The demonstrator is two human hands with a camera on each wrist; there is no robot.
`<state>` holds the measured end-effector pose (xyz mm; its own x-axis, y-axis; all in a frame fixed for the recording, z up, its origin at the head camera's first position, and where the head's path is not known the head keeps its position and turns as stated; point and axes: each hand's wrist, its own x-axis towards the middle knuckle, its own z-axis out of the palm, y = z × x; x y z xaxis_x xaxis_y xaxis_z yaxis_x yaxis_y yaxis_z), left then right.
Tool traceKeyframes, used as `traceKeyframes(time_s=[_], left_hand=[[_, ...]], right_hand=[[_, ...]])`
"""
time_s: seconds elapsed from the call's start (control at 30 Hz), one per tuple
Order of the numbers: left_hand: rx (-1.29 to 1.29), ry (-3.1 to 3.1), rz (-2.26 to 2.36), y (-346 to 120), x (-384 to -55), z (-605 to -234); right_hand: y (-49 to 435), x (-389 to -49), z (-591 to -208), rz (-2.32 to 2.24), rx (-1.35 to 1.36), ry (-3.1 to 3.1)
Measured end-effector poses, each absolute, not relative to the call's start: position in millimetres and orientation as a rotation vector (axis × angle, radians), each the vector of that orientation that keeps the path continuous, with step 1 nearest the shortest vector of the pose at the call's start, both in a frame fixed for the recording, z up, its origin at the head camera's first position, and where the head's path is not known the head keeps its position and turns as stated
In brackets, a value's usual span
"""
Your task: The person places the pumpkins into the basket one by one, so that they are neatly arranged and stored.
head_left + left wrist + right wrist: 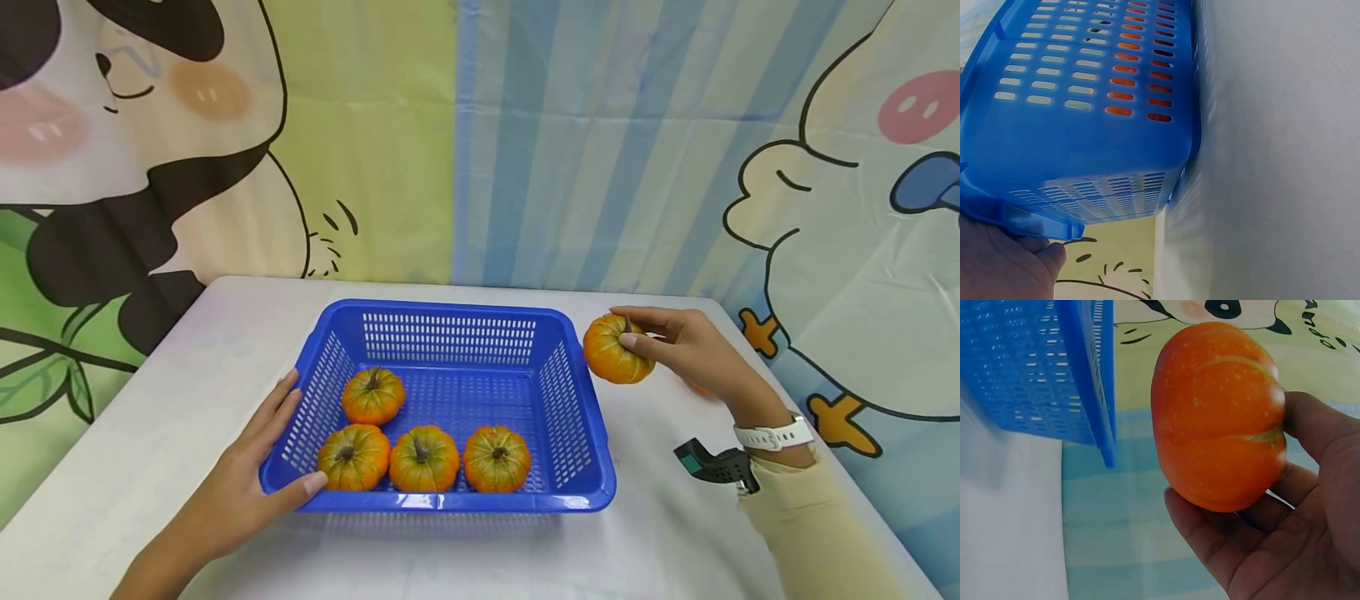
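My right hand [671, 337] pinches a small orange pumpkin [611, 354] by its side and top, held beside the right rim of a blue plastic basket [438, 502]. In the right wrist view the pumpkin [1216, 419] shows its ribbed orange side, with thumb and fingers around it. Several more pumpkins lie in the basket, such as one at the front right [497, 460] and one farther back at left [372, 397]. My left hand [236, 483] rests at the basket's front left corner, fingers stretched along the left rim and thumb over the front rim.
The basket stands on a white-covered table [420, 558]. Partly hidden behind my right wrist is an orange thing [699, 389] on the table. A cartoon-printed curtain [540, 150] hangs behind. On my right wrist are a white band [776, 435] and a black strap [716, 468].
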<state>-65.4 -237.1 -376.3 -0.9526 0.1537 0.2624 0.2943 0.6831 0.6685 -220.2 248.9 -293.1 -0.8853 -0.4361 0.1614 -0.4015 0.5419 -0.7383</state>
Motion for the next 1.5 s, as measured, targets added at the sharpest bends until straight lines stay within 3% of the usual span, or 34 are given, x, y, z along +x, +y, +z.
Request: traceKeyframes(time_s=[0.3, 0.63, 1.5], left_hand=[[-0.374, -2.710, -1.143, -237, -67, -377], [-0.396, -2.686, -1.161, -238, -68, -377], [-0.348, -2.727, -1.116, -239, -67, -376]], right_hand=[[225, -224, -285, -1.264, -0.684, 2.656], [202, -233, -276, -1.121, -0.924, 2.672], [132, -257, -273, -1.092, -1.110, 2.567]])
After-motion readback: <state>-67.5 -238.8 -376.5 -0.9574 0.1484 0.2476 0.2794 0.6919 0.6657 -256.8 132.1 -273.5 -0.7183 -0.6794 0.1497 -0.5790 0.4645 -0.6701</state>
